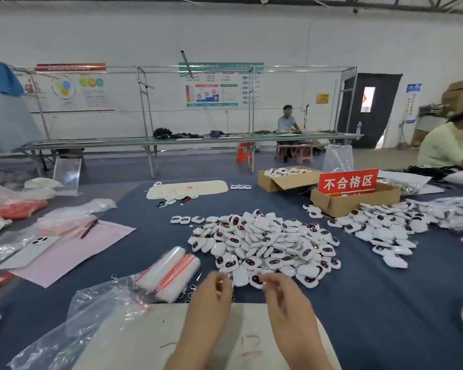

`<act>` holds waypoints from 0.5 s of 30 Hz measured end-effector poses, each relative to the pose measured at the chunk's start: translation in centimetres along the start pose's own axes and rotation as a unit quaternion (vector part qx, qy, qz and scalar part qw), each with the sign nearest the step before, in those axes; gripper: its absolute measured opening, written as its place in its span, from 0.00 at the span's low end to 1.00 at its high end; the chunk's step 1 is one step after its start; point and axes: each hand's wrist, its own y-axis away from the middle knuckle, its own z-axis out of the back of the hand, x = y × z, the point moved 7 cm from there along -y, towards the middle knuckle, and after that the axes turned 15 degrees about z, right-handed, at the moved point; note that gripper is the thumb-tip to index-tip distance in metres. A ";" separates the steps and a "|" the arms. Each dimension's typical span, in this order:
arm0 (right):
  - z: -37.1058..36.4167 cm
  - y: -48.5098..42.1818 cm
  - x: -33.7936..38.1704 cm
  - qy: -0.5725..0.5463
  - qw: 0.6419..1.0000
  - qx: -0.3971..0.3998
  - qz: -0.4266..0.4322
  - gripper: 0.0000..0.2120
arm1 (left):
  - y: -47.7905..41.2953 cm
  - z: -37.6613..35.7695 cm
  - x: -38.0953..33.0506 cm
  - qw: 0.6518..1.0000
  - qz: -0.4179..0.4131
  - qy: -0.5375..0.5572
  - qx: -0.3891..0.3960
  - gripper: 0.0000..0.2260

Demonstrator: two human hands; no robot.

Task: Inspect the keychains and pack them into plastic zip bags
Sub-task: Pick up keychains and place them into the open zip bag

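Note:
A heap of white keychains with dark oval faces lies on the blue cloth in the middle. My left hand and my right hand reach to the heap's near edge, fingers curled and blurred. The right fingertips touch a keychain at the edge; whether they grip it is unclear. The left fingers are beside a white keychain. Two rolls of red-striped zip bags lie just left of my hands.
A second keychain pile spreads at the right by a cardboard box with a red sign. Another box holds keychains. A phone, pen, pink sheet and loose plastic bags lie left. A beige board sits under my arms. A person in pale yellow works at the right.

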 end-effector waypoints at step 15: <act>-3.9 -3.6 -6.8 -0.113 0.981 0.031 -0.157 0.13 | -9.5 -5.3 0.4 0.967 0.002 -0.251 -0.038 0.16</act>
